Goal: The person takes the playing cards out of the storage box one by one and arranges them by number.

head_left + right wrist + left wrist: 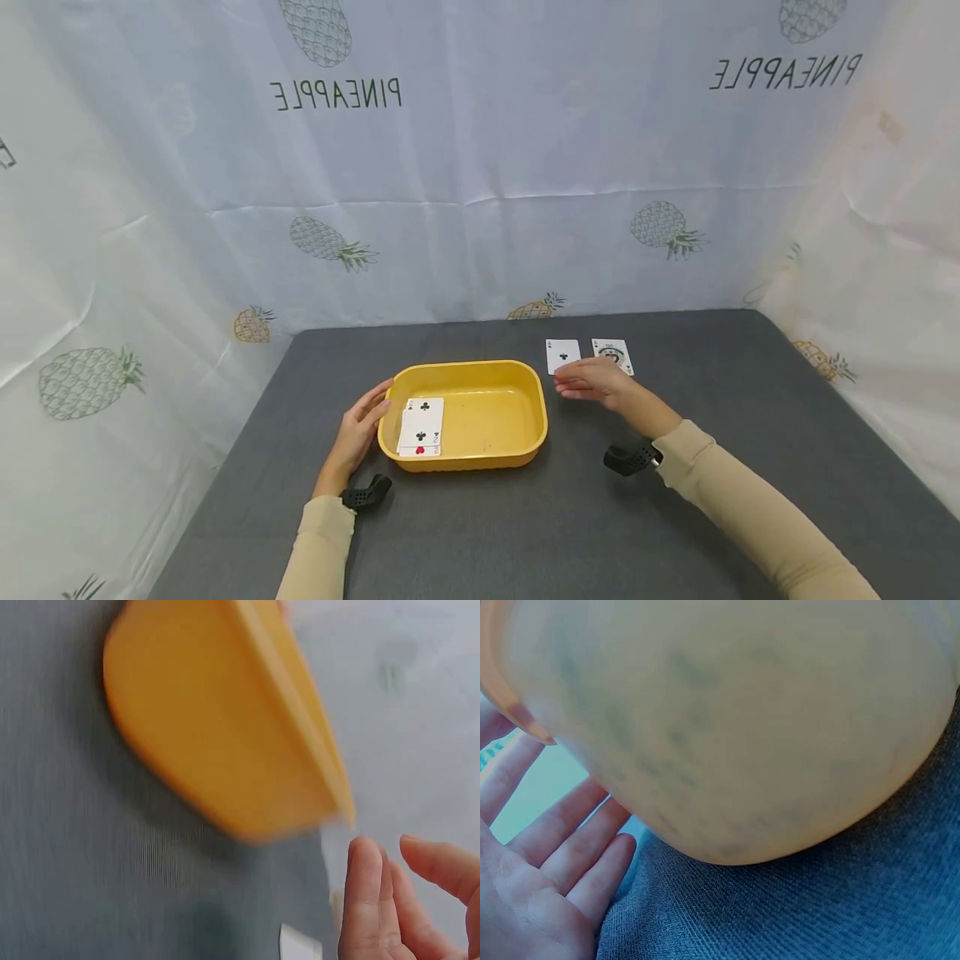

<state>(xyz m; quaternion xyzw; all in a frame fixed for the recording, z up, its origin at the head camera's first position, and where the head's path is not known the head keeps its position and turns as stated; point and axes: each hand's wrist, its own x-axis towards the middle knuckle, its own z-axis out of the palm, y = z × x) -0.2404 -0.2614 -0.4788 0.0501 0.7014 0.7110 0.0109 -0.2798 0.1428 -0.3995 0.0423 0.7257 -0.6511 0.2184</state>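
Note:
A yellow plastic tray (517,456) stands on the table. At its left end my left hand (358,429) touches the wall and rim; the left wrist view has its fingers (574,844) fairly straight against the tray's outer side. Inside the tray, at the left, lies a club playing card (422,423), overlapping another card with a red heart (420,451). My right hand (596,382) is off the tray's right end, in front of an ace of clubs (561,350). Between its thumb and fingers (364,892) the right wrist view shows a gap with nothing held.
Right of the ace of clubs lies another card (612,352) with a large ornate emblem, partly hidden by my right hand. The dark grey table (465,533) ends at a white pineapple-print curtain (465,258) behind. Black wrist cameras (630,458) are worn under both wrists.

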